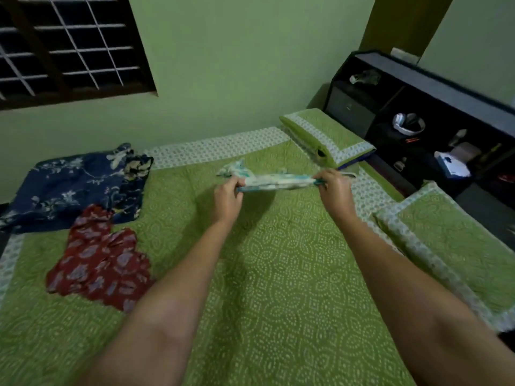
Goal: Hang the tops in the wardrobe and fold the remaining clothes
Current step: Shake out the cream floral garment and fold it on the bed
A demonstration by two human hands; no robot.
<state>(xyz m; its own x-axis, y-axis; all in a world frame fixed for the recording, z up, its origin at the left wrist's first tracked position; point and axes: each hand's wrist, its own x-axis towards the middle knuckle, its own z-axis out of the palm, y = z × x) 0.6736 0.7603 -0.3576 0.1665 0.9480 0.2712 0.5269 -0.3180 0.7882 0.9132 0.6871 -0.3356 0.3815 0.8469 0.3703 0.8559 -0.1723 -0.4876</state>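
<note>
Left hand (227, 197) and right hand (333, 190) each pinch one end of a white-teal cloth (274, 181), stretched flat between them above the bed (278, 274). Red garment (97, 260) and navy floral garment (75, 185) lie left on the bedspread. Pillows (327, 135) right, near a dark shelf (418, 107).
</note>
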